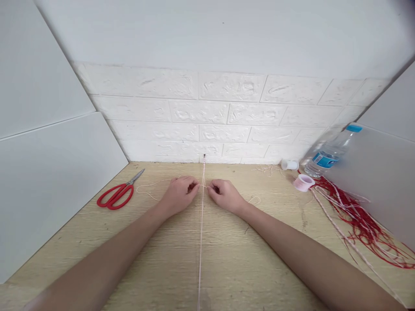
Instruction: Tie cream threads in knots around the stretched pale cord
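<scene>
A pale pink cord (201, 242) runs straight from a dark point low on the brick-patterned wall toward me, past the bottom edge of the view. Its top part near the wall looks braided (204, 161). My left hand (182, 193) is closed in a pinch on a thin cream thread, just left of the cord. Opposite it, my right hand (225, 194) pinches the thread on the right side. Between the fingertips the thread crosses the cord. Loose loops of thread (147, 193) lie beyond each hand on the table.
Red-handled scissors (119, 190) lie at the left. To the right are a white spool (289, 165), a pink thread spool (304, 182), a water bottle (332, 153) leaning at the side panel, and a heap of red and pink cords (359, 220). White panels flank the wooden table (233, 268).
</scene>
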Available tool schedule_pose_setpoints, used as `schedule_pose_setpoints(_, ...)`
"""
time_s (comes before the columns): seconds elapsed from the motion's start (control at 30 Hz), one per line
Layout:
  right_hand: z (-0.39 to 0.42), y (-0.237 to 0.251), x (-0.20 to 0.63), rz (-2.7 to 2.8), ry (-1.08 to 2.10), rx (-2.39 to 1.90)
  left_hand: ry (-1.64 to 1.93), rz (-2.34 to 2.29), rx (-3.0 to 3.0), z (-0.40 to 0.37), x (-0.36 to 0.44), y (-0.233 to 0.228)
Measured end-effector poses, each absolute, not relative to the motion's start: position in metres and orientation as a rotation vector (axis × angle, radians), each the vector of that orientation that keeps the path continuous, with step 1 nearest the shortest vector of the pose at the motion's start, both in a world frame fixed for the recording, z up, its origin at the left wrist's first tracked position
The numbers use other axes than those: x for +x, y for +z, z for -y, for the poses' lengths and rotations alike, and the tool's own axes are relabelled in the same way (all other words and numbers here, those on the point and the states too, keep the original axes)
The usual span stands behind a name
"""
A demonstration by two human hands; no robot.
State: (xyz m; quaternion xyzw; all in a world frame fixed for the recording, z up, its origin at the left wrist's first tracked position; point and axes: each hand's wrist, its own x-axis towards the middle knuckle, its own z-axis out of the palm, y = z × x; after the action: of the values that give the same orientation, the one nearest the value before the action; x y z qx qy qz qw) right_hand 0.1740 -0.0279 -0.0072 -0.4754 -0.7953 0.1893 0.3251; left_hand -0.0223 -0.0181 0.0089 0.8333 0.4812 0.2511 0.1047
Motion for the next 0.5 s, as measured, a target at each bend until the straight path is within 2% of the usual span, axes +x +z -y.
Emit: schedule_pose_setpoints(0.5,0.0239,-0.0124,0.176,2.041,0.401,-1.425,0.768,-1.552,2.429,0.0147,-0.0253,0.0099)
